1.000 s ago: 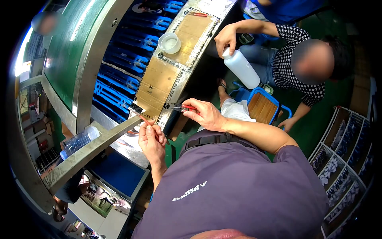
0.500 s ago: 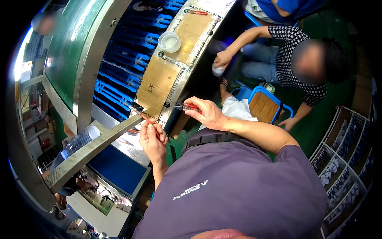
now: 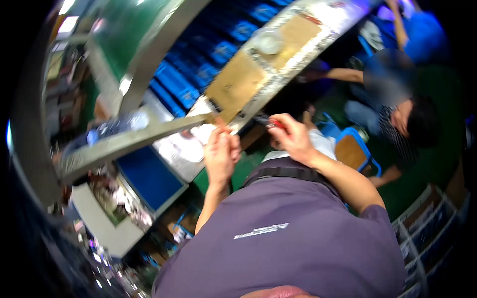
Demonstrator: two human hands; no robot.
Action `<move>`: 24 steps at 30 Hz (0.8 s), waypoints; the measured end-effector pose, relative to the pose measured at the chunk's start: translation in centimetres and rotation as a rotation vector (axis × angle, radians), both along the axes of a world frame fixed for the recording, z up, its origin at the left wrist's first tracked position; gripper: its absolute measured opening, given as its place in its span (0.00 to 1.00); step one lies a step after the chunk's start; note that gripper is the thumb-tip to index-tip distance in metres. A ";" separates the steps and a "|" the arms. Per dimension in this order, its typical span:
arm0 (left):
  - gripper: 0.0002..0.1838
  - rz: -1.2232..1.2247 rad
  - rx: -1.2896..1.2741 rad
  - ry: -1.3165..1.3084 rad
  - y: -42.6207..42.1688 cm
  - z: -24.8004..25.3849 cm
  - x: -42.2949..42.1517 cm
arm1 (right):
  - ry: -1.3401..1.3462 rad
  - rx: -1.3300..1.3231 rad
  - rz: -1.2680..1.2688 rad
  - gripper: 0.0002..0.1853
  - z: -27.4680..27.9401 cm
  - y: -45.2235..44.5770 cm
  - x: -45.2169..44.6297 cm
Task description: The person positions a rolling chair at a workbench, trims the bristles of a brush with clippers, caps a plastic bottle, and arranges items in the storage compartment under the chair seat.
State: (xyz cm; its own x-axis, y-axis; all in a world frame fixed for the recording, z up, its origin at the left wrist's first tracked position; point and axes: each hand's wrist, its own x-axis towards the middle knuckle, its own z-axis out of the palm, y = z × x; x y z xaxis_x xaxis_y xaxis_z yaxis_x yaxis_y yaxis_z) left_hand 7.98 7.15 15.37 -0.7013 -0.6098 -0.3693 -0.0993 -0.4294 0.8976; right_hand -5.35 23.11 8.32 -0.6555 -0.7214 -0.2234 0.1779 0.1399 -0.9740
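My left hand [image 3: 221,154] is closed around the thin orange-red handle of a small brush-like tool [image 3: 219,118], whose dark tip points up toward the cardboard-covered bench. Motion blur hides the tip's detail. Red-handled pliers [image 3: 273,123] are gripped in my right hand [image 3: 294,139], their metal jaws pointing left, close to the bench edge. The two hands are apart, both in front of my waist. Just beyond them lies the cardboard sheet [image 3: 237,88] on the bench.
A round white tub [image 3: 269,41] and another red-handled tool [image 3: 312,19] lie further along the bench. Blue racks [image 3: 174,82] line its far side. A metal bar [image 3: 134,133] crosses at left near a plastic bottle [image 3: 114,124]. A seated co-worker [image 3: 392,107] is at right.
The view has swung, so the bench and the co-worker appear shifted and blurred. Both hands keep their tools; the co-worker's head is now lower and turned.
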 end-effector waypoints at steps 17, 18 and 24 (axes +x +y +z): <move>0.11 0.016 -0.026 0.088 0.7 0.7 -0.6 | 0.691 -0.224 0.174 0.17 6.5 -5.9 -4.4; 0.11 0.018 -0.032 0.080 0.7 0.6 -1.3 | 0.712 -0.228 0.186 0.17 6.5 -6.1 -5.3; 0.11 0.096 -0.027 0.039 1.1 1.6 -3.6 | 0.763 -0.290 0.275 0.17 6.7 -8.2 -8.7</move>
